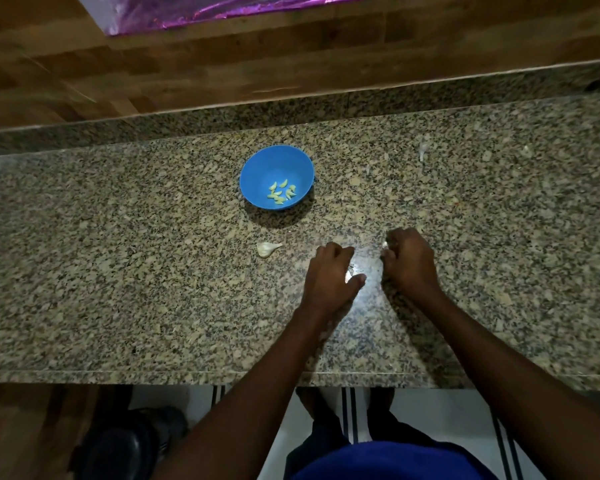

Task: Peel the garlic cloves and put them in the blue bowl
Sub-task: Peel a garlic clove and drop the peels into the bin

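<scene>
The blue bowl (257, 174) stands on the granite counter (118, 271) at mid-depth, with several peeled, pale green cloves (281, 194) inside. An unpeeled garlic piece (267, 249) lies in front of the bowl, to the left of my hands. My right hand (411, 263) is curled, knuckles up, and pinches a small white garlic clove (385, 244) at its fingertips. My left hand (329, 277) rests a short way to its left with fingers curled and thumb stretched out. A thin scrap of garlic skin (351, 270) shows between its thumb and fingers.
Bits of white garlic skin (423, 151) lie at the back right of the counter. A wooden wall (187, 74) rises behind it, with purple foil (187, 12) at the top. The counter's front edge runs below my forearms, above a black object (118, 445) on the floor.
</scene>
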### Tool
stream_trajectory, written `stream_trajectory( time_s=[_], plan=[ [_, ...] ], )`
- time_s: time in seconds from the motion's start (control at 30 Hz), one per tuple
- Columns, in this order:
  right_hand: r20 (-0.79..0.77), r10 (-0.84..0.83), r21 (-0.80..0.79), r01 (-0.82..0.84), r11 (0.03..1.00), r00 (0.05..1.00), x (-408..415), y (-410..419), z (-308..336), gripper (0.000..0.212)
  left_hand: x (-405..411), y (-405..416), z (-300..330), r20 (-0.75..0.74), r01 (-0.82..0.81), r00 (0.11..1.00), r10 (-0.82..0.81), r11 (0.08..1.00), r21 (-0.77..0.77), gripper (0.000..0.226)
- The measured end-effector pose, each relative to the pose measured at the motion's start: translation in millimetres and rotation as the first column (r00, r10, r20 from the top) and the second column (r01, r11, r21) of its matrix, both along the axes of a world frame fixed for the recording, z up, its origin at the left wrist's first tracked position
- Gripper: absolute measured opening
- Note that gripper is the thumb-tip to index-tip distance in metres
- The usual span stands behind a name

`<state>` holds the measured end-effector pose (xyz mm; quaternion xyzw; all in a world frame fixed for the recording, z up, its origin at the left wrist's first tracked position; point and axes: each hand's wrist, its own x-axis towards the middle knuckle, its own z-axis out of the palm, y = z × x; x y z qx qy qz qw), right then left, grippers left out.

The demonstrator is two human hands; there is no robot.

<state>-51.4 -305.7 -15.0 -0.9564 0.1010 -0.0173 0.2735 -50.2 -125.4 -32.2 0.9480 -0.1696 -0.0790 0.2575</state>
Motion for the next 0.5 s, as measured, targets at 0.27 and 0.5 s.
stream_trajectory(
  time_s=[0.27,0.5],
  plan=[
    [-0.018,0.153,-0.002,-0.153,0.988,0.988,-1,21,-7,0.021,-34,10,-6,0.21,-0.015,0.978,0.006,0.999,0.041,0.012],
    [-0.101,0.246,0.038,-0.243,0.969,0.964,-20,38,-11,0.017,-29,29,7,-0.028,-0.323,0.943,0.331,0.896,-0.303,0.013]
  ],
)
